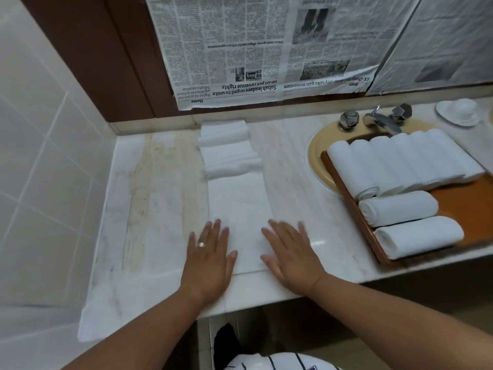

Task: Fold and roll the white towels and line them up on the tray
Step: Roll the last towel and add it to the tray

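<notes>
One towel [237, 204] lies as a long folded strip mid-counter [149, 196], running from the front edge to the back and rumpled at the far end. The left hand [209, 252] and right hand [289, 259] press its near end with fingers straight, neither grip holding anything. To roll well, I'd smooth the far wrinkles first, then roll tight and even from the front edge. The tray [344, 188] at the right end holds what look like six rolls [394, 164] in a row and two more crosswise.

Bare counter [149, 196] lies open left of the towel strip [237, 204]; the loaded tray [466, 198] crowds the right.
</notes>
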